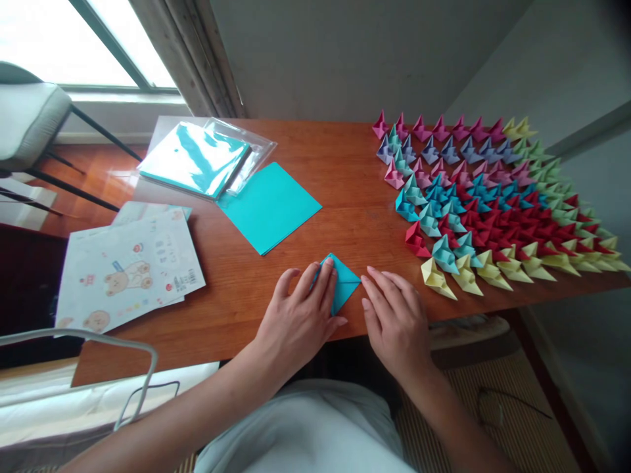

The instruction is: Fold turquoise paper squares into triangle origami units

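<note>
Near the front edge of the table (227,295), presses folded turquoise paper (347,283) beneath loosely spread left grip (296,310); at the paper's right corner, slightly parted right grip (398,318). Beyond, open wood between turquoise sheets (271,207) and origami figures (493,203).

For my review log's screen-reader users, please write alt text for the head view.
A person's left hand rests on a folded turquoise paper on a wooden table, the right hand by its corner. Rows of colorful paper figures stand at right; turquoise sheets and a plastic-wrapped pack lie at left.
</note>
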Motion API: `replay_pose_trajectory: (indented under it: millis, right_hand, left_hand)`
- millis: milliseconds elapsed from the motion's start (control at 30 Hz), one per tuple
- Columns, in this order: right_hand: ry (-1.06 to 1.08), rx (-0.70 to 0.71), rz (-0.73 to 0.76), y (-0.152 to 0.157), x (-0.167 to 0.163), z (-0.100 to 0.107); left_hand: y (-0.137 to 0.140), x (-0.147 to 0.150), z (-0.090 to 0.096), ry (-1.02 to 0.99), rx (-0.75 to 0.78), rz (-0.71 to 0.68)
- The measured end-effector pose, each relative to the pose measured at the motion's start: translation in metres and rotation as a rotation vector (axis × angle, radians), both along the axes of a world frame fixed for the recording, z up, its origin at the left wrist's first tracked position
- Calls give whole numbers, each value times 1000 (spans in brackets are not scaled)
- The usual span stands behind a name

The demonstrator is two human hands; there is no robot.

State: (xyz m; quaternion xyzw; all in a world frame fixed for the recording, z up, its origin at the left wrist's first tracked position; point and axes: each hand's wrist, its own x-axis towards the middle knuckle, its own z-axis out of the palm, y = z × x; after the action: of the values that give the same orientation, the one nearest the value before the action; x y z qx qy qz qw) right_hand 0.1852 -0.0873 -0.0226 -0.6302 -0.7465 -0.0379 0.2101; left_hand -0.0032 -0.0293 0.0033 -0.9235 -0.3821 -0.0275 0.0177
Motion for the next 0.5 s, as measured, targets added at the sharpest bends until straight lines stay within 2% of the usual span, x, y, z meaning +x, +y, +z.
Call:
replay_pose_trajectory:
  millis: [167,333,500]
  right_hand:
    - [-22,-91,43,6,-11,1]
    - [-37,-98,34,7,-14,4]
    - [-47,-116,16,6,-16,10]
  left_hand:
    - [-1,-3,-1,-61,-48,-14]
    - [-2,-8,-4,-97,-107,-75]
    - [0,-13,-5,-89,-81,-107]
